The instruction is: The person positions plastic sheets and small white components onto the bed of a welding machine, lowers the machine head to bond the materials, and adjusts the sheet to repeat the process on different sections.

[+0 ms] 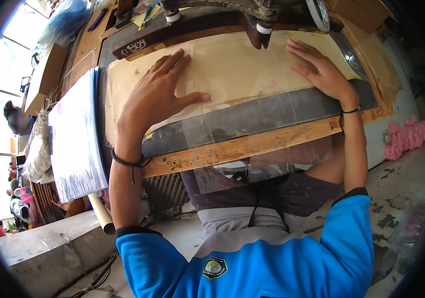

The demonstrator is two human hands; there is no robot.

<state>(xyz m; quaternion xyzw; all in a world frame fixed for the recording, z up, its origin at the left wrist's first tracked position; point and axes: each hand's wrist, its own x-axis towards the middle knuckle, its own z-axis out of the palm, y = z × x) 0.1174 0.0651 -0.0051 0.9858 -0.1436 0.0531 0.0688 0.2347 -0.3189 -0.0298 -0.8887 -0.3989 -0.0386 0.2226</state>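
Observation:
A cream-coloured sheet [237, 64] covers much of the dark grey work surface [252, 119]. Clear plastic film [272, 158] lies over it and hangs past the wooden front edge [242, 145] above my lap. My left hand [159, 92] rests on the left part of the sheet, fingers stretched out and thumb spread to the right. On the right part lies my right hand [321, 74], flat with its fingers apart. Neither hand grips anything. Between them, at the far side, a dark pointed metal machine part [261, 37] reaches down to the sheet's back edge.
A dark bar [128, 47] runs behind the sheet. A tape roll [319, 15] stands at the back right. Left of the bench are a stack of clear plastic sheets [76, 141], a cardboard box [46, 77] and a cardboard tube [101, 214]. Pink bundles [406, 139] lie at the right.

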